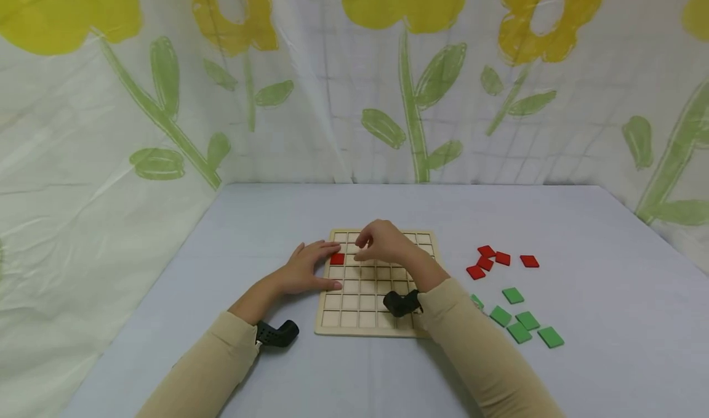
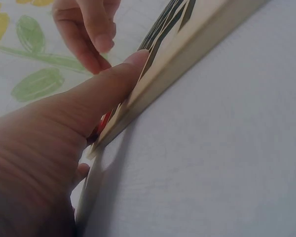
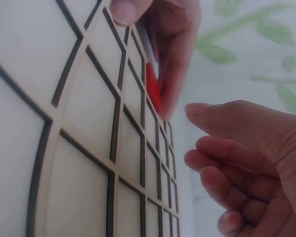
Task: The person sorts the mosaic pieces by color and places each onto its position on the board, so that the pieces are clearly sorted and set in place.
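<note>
A wooden grid board [image 1: 354,332] lies flat on the table. One red square tile [image 1: 337,259] sits in a cell of its leftmost column. My left hand [image 1: 301,271] rests at the board's left edge, thumb and fingers spread, with the fingertips beside the red tile. In the left wrist view, that thumb lies over the board's rim [image 2: 187,59]. Above the upper middle of the grid hovers my right hand [image 1: 386,244]. Its fingers are loosely bent, and the right wrist view shows a gap between thumb and fingertips with nothing in it.
To the right of the board lie several loose red tiles [image 1: 502,258]. Nearer to me are several green tiles [image 1: 527,321], one partly covered by the right sleeve [image 1: 471,319]. A flower-printed curtain [image 1: 332,98] hangs behind the table.
</note>
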Demonstrator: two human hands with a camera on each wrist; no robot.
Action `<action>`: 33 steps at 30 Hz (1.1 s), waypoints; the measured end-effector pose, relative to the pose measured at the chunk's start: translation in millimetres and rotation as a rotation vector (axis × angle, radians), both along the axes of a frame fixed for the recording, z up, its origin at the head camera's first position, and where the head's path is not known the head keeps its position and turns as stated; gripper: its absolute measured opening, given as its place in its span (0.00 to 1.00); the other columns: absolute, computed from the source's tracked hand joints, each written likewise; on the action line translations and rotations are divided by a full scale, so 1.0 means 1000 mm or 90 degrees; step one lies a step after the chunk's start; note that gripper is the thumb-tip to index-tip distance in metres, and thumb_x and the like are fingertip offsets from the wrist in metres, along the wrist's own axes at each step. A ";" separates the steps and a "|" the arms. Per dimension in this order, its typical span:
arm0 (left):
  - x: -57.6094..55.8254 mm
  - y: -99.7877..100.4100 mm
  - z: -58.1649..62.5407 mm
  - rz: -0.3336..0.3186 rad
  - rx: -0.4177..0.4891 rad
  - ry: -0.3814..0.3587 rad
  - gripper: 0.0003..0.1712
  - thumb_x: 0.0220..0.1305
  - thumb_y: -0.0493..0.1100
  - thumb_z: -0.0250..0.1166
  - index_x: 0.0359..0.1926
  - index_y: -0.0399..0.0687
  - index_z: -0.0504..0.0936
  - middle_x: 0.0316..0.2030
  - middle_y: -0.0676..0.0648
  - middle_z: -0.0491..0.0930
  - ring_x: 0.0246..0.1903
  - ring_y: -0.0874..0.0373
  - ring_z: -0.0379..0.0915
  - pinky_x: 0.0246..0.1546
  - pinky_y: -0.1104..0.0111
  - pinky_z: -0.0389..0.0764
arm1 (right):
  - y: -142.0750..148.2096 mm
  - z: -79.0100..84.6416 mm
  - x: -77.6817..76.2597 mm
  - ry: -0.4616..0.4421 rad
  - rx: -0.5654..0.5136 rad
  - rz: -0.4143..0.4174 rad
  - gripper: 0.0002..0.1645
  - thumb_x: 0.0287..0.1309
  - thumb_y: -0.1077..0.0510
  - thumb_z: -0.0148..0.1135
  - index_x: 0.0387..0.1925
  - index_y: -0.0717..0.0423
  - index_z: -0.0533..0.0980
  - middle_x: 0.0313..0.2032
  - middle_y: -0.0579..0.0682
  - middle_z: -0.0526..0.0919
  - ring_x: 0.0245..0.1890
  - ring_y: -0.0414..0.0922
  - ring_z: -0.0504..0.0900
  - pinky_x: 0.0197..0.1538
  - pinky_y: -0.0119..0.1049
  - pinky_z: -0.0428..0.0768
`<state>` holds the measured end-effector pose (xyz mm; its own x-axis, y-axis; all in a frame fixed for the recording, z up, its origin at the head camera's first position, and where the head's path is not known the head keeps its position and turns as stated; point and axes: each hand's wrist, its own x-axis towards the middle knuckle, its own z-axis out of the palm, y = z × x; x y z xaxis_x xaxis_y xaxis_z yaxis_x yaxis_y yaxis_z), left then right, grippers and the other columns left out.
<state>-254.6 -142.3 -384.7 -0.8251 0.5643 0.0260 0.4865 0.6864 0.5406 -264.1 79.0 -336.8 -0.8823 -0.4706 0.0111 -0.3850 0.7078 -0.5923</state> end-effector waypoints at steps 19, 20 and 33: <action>-0.001 0.000 -0.003 -0.005 0.007 0.003 0.46 0.51 0.59 0.68 0.68 0.48 0.62 0.69 0.44 0.57 0.71 0.44 0.44 0.69 0.42 0.34 | 0.049 0.008 0.016 0.023 0.005 -0.014 0.21 0.50 0.55 0.69 0.45 0.63 0.80 0.42 0.57 0.82 0.37 0.46 0.76 0.38 0.36 0.77; -0.001 0.000 -0.002 -0.005 0.006 0.004 0.46 0.51 0.59 0.68 0.68 0.48 0.62 0.69 0.44 0.57 0.71 0.45 0.44 0.69 0.43 0.34 | 0.053 0.008 0.017 0.027 0.007 -0.015 0.21 0.50 0.55 0.69 0.45 0.63 0.80 0.42 0.57 0.82 0.37 0.46 0.76 0.39 0.37 0.77; 0.000 0.000 0.000 -0.003 -0.004 0.006 0.46 0.51 0.58 0.68 0.68 0.48 0.62 0.69 0.43 0.57 0.71 0.45 0.45 0.69 0.43 0.34 | 0.093 0.014 0.031 0.055 0.034 -0.035 0.23 0.50 0.54 0.69 0.46 0.63 0.79 0.44 0.56 0.82 0.39 0.46 0.75 0.37 0.33 0.74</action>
